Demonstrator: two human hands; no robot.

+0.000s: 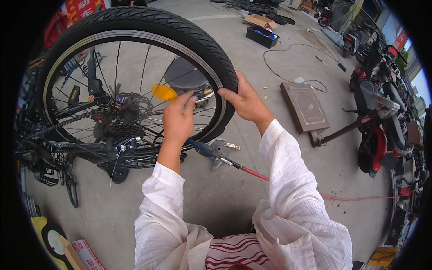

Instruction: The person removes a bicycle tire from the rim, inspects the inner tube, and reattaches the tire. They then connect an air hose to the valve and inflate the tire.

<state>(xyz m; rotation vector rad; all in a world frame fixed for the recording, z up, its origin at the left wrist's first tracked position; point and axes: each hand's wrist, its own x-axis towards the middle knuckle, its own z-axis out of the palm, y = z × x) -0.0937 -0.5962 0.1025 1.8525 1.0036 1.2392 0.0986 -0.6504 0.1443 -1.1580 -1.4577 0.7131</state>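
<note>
A bicycle wheel with a black tyre (189,33) takes up the left of the view. My left hand (178,118) is closed around an air chuck (205,92) whose brass-coloured end points at the inner side of the rim; the fingers partly cover it. My right hand (246,100) grips the tyre and rim just beside that end, thumb on the near face. A yellow spoke reflector (164,92) sits next to my left fingers. Below my left wrist, a blue-handled tool (202,148) joins a red hose (255,173).
The brake disc (140,102), chain (67,125) and derailleur (128,145) are at lower left. A round black stool seat (184,74) shows behind the spokes. On the right are a brown box (304,107) and parked scooters (378,117); a black bin (262,37) stands farther off.
</note>
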